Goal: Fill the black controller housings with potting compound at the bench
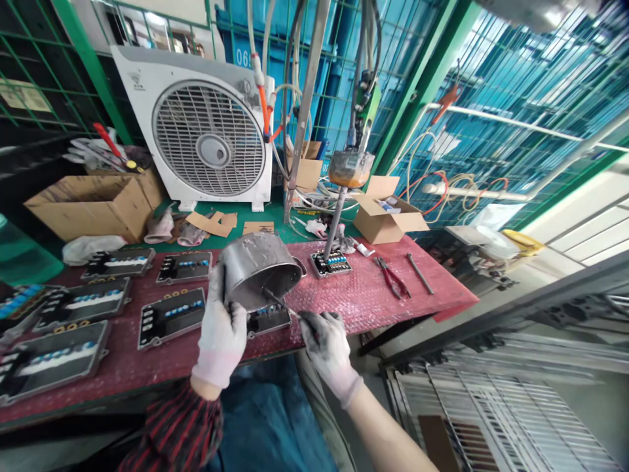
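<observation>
My left hand, in a white work glove, grips the rim of a dented steel pot smeared with grey residue and tilts it. My right hand, in a glove stained grey, holds a thin metal rod, whose tip reaches into the pot's mouth. Below the pot lies a black electronic module, partly hidden by the pot. Several similar modules lie on the red bubble wrap to the left. The pot's inside is mostly out of sight.
A module under a vertical metal stand with an orange-filled cup sits at the back. Red-handled pliers and a short metal bar lie to the right. Cardboard boxes and a white fan stand behind. The bench ends at a right edge.
</observation>
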Motion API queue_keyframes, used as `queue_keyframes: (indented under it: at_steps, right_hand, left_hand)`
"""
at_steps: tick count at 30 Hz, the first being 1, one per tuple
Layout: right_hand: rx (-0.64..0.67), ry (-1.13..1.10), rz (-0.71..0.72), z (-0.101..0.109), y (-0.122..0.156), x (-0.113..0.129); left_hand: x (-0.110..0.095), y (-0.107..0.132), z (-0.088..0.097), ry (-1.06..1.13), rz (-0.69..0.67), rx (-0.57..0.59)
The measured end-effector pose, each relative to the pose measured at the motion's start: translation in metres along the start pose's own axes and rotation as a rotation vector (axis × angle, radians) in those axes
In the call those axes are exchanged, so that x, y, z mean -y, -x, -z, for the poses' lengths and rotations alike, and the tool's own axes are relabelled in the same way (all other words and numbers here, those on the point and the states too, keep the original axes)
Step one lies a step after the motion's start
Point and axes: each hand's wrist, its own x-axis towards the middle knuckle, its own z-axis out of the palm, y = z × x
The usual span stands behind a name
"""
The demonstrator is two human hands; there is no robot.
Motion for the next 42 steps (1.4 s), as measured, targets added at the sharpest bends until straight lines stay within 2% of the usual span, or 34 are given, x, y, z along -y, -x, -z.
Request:
queue_keyframes:
  at_steps: [4, 8, 13, 18, 23, 28, 31, 34, 38, 42]
  right_hand:
    - [0.021, -0.054, 0.020, 0.001, -0.001, 0.006]
    - [0.022, -0.078, -0.033, 0.007, -0.001, 0.005]
    - [0.045, -0.079, -0.006, 0.013, -0.002, 0.001]
    - [0.057, -0.012, -0.045, 0.016, -0.006, -0.003]
    - [0.006, 0.091, 0.079, 0.016, -0.017, 0.000]
    - [0.012, 0.072, 0.182, 0.012, -0.018, -0.002]
    - [0.085, -0.013, 0.132, 0.014, -0.019, -0.011]
    - [0.128, -0.153, -0.003, 0.021, -0.027, -0.016]
    - [0.080, -0.263, -0.178, 0.027, -0.048, -0.010]
    - [0.025, -0.165, -0.071, 0.021, -0.078, 0.009]
  left_hand:
    - [0.002, -0.010, 0.002, 0.004, 0.034, 0.018]
    - [0.005, -0.018, 0.005, 0.001, 0.086, 0.031]
    - [0.010, -0.021, 0.006, 0.024, 0.097, 0.030]
    - [0.016, -0.023, 0.006, 0.069, 0.082, 0.023]
    - [0.017, -0.020, 0.000, 0.080, 0.063, 0.017]
    - [0.017, -0.013, -0.016, 0.103, 0.022, 0.003]
    - [0.017, -0.012, -0.024, 0.108, 0.015, 0.007]
    - [0.018, -0.013, -0.027, 0.129, 0.027, 0.019]
    - [0.017, -0.021, -0.022, 0.208, 0.079, 0.099]
    - [0.010, -0.047, -0.009, 0.180, 0.179, 0.273]
